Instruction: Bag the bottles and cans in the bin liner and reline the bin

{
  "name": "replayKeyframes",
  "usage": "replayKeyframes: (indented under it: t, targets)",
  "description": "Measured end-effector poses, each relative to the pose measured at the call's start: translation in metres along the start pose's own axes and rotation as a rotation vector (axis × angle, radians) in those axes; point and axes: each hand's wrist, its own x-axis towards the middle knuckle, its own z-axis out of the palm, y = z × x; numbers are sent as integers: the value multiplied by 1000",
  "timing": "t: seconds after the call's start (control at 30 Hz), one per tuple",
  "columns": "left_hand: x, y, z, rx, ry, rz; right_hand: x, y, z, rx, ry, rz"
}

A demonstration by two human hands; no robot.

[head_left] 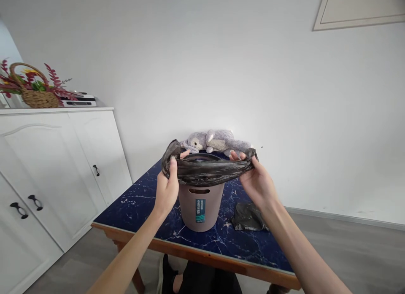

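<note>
A black garbage bag (209,172) is stretched sideways between my two hands, just above and in front of the rim of a taupe garbage bin (186,207). My left hand (167,188) pinches the bag's bunched left end, thumb on the near side. At the other end, my right hand (257,182) grips the bag's edge between thumb and fingers. The bin stands upright on the table, with a slot handle and a teal label facing me. The bag hides most of its opening.
The blue marble-patterned table (139,209) has a wooden edge. Another folded black bag (248,217) lies right of the bin. Behind it, a grey plush rabbit (218,140) lies against the wall. A white cabinet (50,159) at left carries a flower basket (39,98).
</note>
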Motion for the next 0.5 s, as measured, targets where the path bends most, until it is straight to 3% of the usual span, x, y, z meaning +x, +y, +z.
replayKeyframes:
  t: [0.2,0.3,0.4,0.5]
  targets:
    - [34,17,10,-680,-20,-10,27,-27,24,140,-76,-17]
    - [49,25,15,-869,-60,-63,37,-38,44,132,-96,-5]
    - [57,28,17,-763,-141,-4,43,-42,62,17,-138,-10]
    - [57,29,20,-397,-226,124,45,-38,81,-174,-216,-13]
